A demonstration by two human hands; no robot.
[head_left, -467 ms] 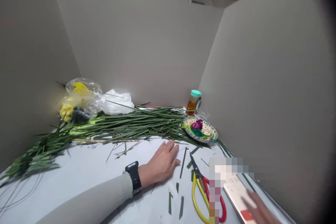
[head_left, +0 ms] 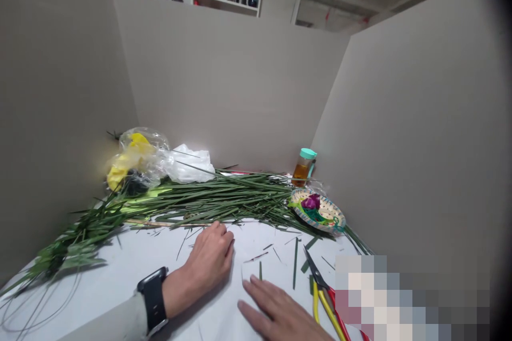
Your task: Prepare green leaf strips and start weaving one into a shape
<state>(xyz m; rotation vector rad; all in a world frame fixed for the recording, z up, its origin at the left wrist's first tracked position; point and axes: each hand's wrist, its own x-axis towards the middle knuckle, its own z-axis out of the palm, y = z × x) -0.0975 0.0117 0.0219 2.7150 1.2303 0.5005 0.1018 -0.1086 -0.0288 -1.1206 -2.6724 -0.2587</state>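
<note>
worktop is white, walled by grey partitions on 3 sides. left hand lies palm down on it, fingers loosely curled and pointing toward the back, grip released, holding nothing; fingertips sit just beside the near edge of the long green leaves. black smartwatch on the left wrist, grey sleeve below it. right hand lies flat at the bottom edge of view, fingers spread and pointing left, grip released, nothing held. its fingertips are near a short cut leaf strip and just in front of the left hand; the 2 hands are close but apart.

leaves lie in a long bundle across the back of the worktop, running left to right, tips fanning out at the far left. small cut leaf pieces are scattered between the bundle and the hands. scissors with yellow and red handles lie just right of the right hand, blades shut, pointing toward the back; handles partly hidden by a blurred patch.

woven plate at the right end of the bundle carries a purple and green piece. jar with a teal lid and amber content stands behind it, in the corner. clear plastic bag with yellow content and a white bag lie behind the bundle at left.
</note>
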